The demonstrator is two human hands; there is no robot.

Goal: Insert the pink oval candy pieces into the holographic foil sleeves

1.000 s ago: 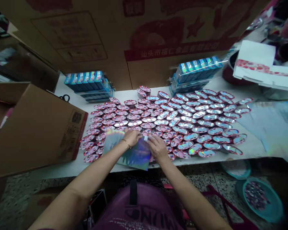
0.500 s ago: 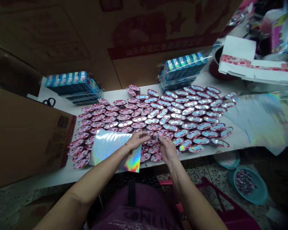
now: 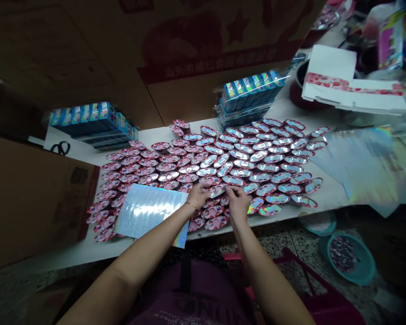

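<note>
Rows of small oval containers (image 3: 168, 166) with red-patterned rims cover the white table. Those at the left show pink tops, while many at the right carry shiny silver oval tops. Near the front middle, my left hand (image 3: 199, 195) pinches the left end of a shiny oval sticker (image 3: 217, 190), which lies on or just over one container. The fingers of my right hand (image 3: 237, 202) are closed at its other end. Whether the sticker is stuck down I cannot tell. A silvery holographic sheet (image 3: 149, 208) lies over containers left of my left hand, partly under that forearm.
Cardboard boxes stand behind (image 3: 189, 97) and at the left (image 3: 37, 198). Wrapped blue packs sit at the back left (image 3: 91, 122) and back right (image 3: 246, 97). More silvery sheets (image 3: 368, 162) overhang the right edge, above a teal basin (image 3: 352, 257) on the floor.
The sticker between my fingers, dark and held up before, now lies flatter against a container top. My hands have lowered slightly. The whole view has shifted a little.
</note>
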